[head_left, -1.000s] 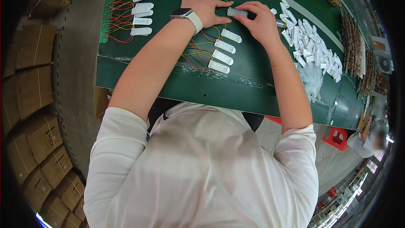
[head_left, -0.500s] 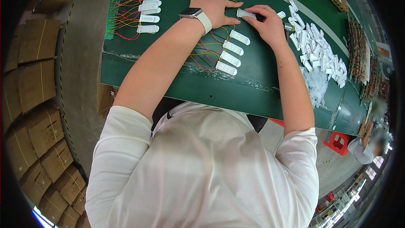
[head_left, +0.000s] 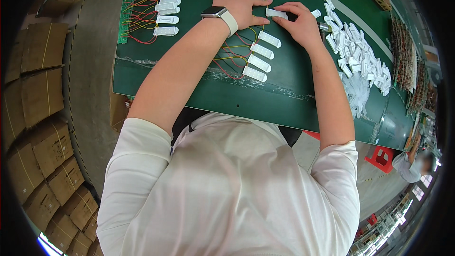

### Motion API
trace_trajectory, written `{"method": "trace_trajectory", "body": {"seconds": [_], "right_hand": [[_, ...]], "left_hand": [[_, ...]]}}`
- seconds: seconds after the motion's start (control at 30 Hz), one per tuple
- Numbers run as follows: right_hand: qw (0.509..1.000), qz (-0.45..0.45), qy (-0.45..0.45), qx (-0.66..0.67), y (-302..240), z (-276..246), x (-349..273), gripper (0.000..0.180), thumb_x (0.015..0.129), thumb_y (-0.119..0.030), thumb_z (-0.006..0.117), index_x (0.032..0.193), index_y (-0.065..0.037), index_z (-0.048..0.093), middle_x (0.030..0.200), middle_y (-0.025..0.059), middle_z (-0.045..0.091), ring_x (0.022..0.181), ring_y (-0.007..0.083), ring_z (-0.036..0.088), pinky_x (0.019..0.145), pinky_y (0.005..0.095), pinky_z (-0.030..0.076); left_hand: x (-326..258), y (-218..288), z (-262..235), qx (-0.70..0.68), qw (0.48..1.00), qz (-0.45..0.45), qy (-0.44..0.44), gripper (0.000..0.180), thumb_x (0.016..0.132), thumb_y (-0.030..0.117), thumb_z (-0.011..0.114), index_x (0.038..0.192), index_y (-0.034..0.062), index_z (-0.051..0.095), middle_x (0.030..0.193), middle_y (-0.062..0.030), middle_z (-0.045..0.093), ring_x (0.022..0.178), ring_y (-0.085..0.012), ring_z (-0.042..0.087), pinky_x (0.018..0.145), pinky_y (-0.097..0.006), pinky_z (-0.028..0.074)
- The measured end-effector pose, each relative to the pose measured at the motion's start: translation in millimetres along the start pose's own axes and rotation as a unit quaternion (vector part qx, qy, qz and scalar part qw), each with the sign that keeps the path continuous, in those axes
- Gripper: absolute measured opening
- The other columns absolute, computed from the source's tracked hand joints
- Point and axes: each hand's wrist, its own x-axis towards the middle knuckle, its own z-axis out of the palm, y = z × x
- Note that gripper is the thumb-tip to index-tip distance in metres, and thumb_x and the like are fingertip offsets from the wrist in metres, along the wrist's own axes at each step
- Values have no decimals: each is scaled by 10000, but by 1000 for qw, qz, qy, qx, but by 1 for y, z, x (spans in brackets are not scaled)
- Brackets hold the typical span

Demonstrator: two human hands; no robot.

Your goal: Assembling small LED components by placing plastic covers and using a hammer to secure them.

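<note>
My left hand (head_left: 238, 9) lies on the green table with its fingers spread. Its thumb and forefinger reach toward a small white plastic piece (head_left: 276, 14), next to thin yellow and red wires. Fingers and thumb of my right hand (head_left: 298, 21) are closed on that piece from the right side. Nearer to me, several white oblong pieces with dotted faces (head_left: 259, 51) lie in a slanting row, wires running left from them under my left wrist. A dark tool with a metal end (head_left: 324, 27) is partly hidden behind my right hand.
White plastic housings (head_left: 358, 54) are heaped at right, beside a pile of clear strips (head_left: 355, 92). At left lies a green circuit board strip (head_left: 125, 16) wired to several white pieces (head_left: 167, 19). Cardboard boxes (head_left: 45, 85) stack beyond the aisle. A red stool (head_left: 380, 159) stands at right.
My right fingers have shifted slightly on the white piece, and more of its white surface shows. My left hand stays almost where it was.
</note>
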Motion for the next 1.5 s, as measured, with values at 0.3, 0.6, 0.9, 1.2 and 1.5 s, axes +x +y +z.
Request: {"method": "trace_trajectory", "body": {"seconds": [0.3,0.6,0.9,1.2,1.5], "right_hand": [[1000,1,19,-6,-1,7,-1,332,806,-296,854,1101,-151,804,1190,67,695,1130,271,651,970,373,531],[1000,16,-17,13,-2,-3,3,351,804,-300,864,1117,-155,800,1176,57,695,1057,233,679,932,347,546],[980,-36,130,-144,-44,-43,-67,383,863,-346,818,1143,-101,730,1074,82,699,1011,304,669,862,399,550],[917,307,-17,-252,-55,-73,-179,475,877,-449,793,1072,-44,640,836,125,699,773,339,692,684,465,538],[937,349,-11,9,-38,-88,-179,341,989,-257,698,1208,4,666,783,67,697,726,135,688,603,327,546]], "left_hand": [[-1,-2,2,-7,1000,-3,10,630,832,718,696,1427,591,531,1708,16,288,1585,-372,173,1221,-737,98],[0,0,1,2,1000,-7,1,637,829,731,690,1429,590,530,1709,17,285,1587,-369,167,1222,-735,92],[-2,-1,-7,-18,1000,15,8,664,811,717,713,1435,575,538,1715,-2,274,1574,-421,191,1215,-734,127],[-1,-1,-4,18,1000,0,-12,647,821,712,711,1430,577,541,1719,8,262,1584,-400,177,1218,-730,132],[4,-3,2,17,1000,-8,5,669,790,748,711,1419,613,527,1715,16,271,1583,-395,183,1217,-734,127]]}}
